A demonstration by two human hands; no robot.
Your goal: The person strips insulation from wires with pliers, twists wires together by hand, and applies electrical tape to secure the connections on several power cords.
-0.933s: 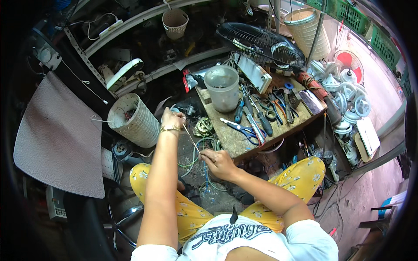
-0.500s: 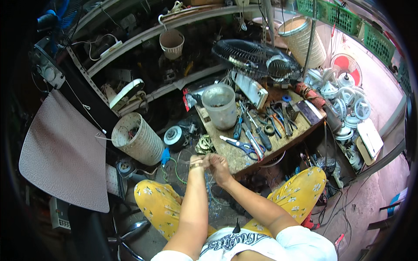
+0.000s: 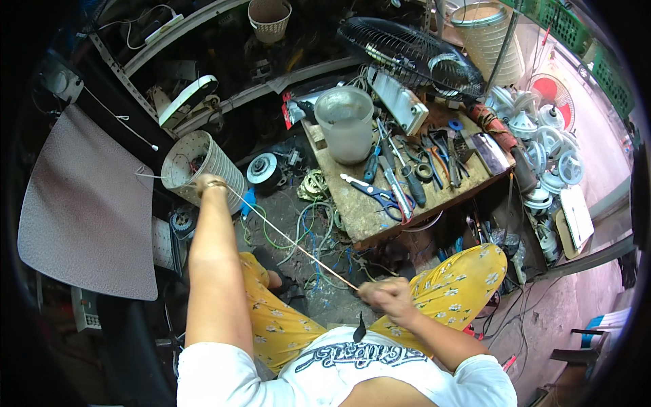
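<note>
While a thin pale cord [image 3: 291,245] is stretched taut between the two hands, its lower end is pinched in the closed right hand [image 3: 384,296], held just above the yellow flowered trousers [image 3: 456,290]. The upper end is gripped by the left hand [image 3: 203,183], whose fingers are hidden behind the wrist, so how they close cannot be told. Touching that hand, on its far side, a white perforated drum [image 3: 196,157] is seen. Beyond the cord's middle, loose wires [image 3: 308,227] and a wooden board [image 3: 366,203] with blue-handled scissors [image 3: 371,192] are laid.
</note>
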